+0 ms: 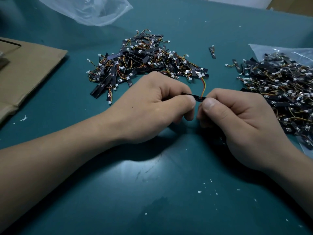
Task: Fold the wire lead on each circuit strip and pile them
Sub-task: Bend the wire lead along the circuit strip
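A thin black circuit strip (pixel 197 97) is held level between my two hands at the middle of the teal table. My left hand (pixel 152 106) pinches its left end between thumb and forefinger. My right hand (pixel 237 116) pinches its right end. The strip's red, orange and yellow wire lead (pixel 203 85) rises from the right end and curves up to a white connector (pixel 201 75) near the heap's edge. A big heap of strips (pixel 145 63) lies just behind my hands. A second heap (pixel 279 89) lies at the right on a clear bag.
A flat cardboard sheet (pixel 25 68) lies at the left. A crumpled clear plastic bag (pixel 88 9) sits at the back. One loose strip (pixel 212 52) lies between the heaps, another (pixel 236 65) by the right heap. White crumbs dot the table (pixel 152 192) near me.
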A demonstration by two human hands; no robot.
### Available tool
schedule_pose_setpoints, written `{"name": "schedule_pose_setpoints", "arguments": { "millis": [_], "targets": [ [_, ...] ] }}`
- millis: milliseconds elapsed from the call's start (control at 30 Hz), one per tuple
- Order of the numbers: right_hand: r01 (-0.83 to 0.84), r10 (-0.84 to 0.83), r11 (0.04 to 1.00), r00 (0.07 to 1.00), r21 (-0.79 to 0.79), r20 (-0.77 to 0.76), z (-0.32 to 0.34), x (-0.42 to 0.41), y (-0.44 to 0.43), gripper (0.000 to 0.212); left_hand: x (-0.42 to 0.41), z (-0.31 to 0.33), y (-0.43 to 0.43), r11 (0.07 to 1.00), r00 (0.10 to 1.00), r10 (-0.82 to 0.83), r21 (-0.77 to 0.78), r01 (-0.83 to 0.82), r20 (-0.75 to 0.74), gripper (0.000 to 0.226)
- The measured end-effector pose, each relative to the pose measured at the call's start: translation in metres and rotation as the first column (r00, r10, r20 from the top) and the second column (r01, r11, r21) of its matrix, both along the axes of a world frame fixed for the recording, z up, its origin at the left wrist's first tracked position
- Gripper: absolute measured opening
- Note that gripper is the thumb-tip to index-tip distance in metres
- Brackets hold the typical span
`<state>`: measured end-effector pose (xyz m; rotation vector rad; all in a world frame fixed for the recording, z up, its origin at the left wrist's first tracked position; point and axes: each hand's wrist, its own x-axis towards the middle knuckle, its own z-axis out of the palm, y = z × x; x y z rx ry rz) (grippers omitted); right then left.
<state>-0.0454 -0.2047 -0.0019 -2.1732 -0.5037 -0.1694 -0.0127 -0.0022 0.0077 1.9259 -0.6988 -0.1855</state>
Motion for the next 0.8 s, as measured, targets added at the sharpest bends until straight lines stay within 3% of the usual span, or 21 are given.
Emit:
{"name": "schedule_pose_setpoints", "arguments": {
  "millis": [800],
  "targets": [
    [-0.018, 0.018, 1.000, 1.000, 0.000, 0.003, 0.0003, -0.0006, -0.0023, 0.039, -0.0026, 0.0014, -0.0011, 0.998, 1.000, 0.007, 0.064, -0.007, -0.009, 0.034]
  ]
}}
